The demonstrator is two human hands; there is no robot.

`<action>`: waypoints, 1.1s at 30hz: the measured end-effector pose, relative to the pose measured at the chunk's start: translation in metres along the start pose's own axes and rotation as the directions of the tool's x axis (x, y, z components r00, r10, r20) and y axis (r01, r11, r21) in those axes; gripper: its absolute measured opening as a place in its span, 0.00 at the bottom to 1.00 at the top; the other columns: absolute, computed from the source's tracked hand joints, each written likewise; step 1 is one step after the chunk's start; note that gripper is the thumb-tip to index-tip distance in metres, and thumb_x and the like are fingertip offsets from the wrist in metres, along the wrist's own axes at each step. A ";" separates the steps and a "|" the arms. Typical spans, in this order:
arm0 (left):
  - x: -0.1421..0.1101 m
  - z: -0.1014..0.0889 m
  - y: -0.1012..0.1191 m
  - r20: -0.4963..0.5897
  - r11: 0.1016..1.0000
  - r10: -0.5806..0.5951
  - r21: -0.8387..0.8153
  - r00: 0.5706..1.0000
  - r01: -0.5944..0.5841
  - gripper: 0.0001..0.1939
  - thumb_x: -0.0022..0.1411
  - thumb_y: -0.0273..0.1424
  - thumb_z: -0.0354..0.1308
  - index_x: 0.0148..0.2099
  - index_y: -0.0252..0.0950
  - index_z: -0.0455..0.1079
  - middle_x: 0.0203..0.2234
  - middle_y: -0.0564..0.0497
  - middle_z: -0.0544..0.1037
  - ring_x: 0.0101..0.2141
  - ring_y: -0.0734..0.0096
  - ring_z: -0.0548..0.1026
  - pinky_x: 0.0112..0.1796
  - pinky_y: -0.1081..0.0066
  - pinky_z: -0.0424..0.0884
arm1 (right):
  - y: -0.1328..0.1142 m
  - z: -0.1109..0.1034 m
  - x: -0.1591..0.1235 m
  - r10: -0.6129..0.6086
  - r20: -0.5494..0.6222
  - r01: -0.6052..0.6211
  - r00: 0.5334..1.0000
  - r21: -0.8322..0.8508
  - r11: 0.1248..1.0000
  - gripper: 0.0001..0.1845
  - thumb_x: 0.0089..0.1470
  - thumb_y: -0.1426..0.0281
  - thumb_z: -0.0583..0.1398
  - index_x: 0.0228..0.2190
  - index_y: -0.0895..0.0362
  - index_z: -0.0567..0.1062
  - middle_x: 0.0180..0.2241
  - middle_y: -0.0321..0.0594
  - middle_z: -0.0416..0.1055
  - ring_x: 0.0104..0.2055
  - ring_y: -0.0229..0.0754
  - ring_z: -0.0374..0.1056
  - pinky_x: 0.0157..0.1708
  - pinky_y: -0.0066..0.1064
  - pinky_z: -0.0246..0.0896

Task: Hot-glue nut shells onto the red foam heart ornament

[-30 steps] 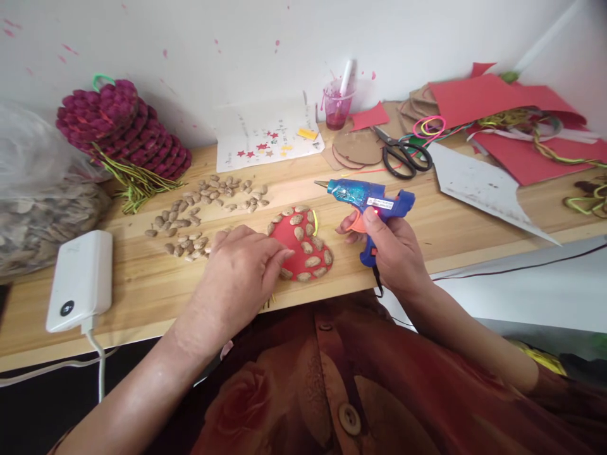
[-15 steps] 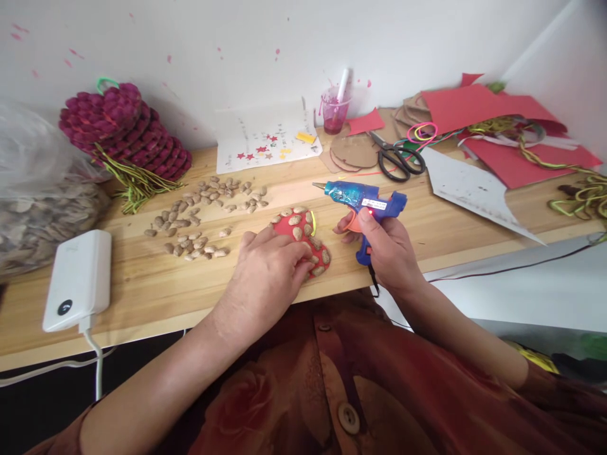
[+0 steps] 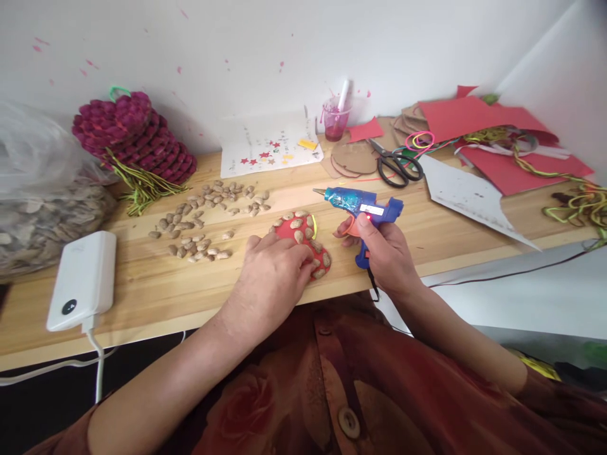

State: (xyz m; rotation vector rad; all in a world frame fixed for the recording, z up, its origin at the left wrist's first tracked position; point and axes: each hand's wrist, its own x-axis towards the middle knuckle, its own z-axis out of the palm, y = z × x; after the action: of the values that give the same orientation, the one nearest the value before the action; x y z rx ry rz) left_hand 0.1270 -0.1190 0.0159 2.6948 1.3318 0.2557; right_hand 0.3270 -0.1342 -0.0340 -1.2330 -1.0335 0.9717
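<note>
A red heart-like piece [image 3: 286, 231] lies near the table's front edge, with several peanuts [image 3: 298, 236] set round its rim and a yellow loop at its upper right. Over its lower left is my left hand [image 3: 275, 268], fingers bent and pinched together against a peanut at the piece's lower part; the hand hides much of both. To the right, my right hand [image 3: 386, 243] grips a blue hot glue gun [image 3: 363, 203] by its handle, fingers near the orange trigger. The nozzle points left, above the red piece, and touches nothing.
Loose peanuts [image 3: 190, 221] are scattered left of centre. A white power bank [image 3: 83, 278], a bag of peanuts [image 3: 47, 221] and a purple peanut craft [image 3: 137, 136] stand left. Scissors [image 3: 398, 165], cardboard discs [image 3: 355, 158], a cup [image 3: 336, 120] and red paper [image 3: 474, 117] lie behind and right.
The whole view has shifted slightly. Both hands keep nearly the same place against the red piece; the glue gun is held as before.
</note>
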 end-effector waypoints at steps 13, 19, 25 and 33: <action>0.006 -0.001 0.004 0.112 1.000 -0.007 -0.002 0.994 0.007 0.12 0.70 0.30 0.56 0.34 0.36 0.78 0.31 0.43 0.82 0.36 0.52 0.77 0.37 0.60 0.60 | 0.001 0.000 0.000 -0.021 -0.004 0.021 1.000 -0.021 1.000 0.22 0.63 0.49 0.61 0.33 0.54 0.80 0.35 0.41 0.79 0.40 0.46 0.76 0.38 0.35 0.71; 0.012 -0.003 0.004 0.125 0.997 -0.024 -0.065 0.992 0.033 0.11 0.67 0.29 0.58 0.34 0.35 0.80 0.30 0.42 0.82 0.35 0.54 0.77 0.38 0.60 0.63 | 0.000 0.002 -0.002 -0.023 -0.040 0.026 0.999 0.077 0.997 0.21 0.62 0.50 0.62 0.32 0.55 0.79 0.35 0.41 0.78 0.39 0.45 0.76 0.35 0.34 0.71; -0.001 -0.015 -0.026 0.144 0.660 -0.251 -0.697 0.957 0.278 0.05 0.58 0.33 0.68 0.35 0.39 0.83 0.30 0.50 0.83 0.29 0.68 0.75 0.35 0.68 0.66 | -0.022 -0.006 -0.030 0.083 0.054 -0.095 0.995 0.271 0.958 0.20 0.62 0.49 0.62 0.39 0.53 0.76 0.36 0.40 0.78 0.29 0.40 0.75 0.21 0.28 0.64; -0.026 -0.013 -0.044 0.393 -0.265 -0.234 -0.906 0.889 0.331 0.21 0.41 0.41 0.82 0.29 0.32 0.81 0.23 0.52 0.76 0.26 0.79 0.70 0.29 0.79 0.65 | -0.051 -0.007 -0.064 0.147 0.351 -0.213 0.925 0.157 0.964 0.22 0.66 0.49 0.57 0.37 0.56 0.76 0.34 0.42 0.77 0.19 0.32 0.62 0.16 0.26 0.49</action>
State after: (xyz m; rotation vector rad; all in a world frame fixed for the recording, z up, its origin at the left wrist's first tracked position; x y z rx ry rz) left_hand 0.0749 -0.1131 0.0179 0.8579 0.8926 0.7503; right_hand 0.3184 -0.2022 0.0112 -1.0335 -1.0700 1.4316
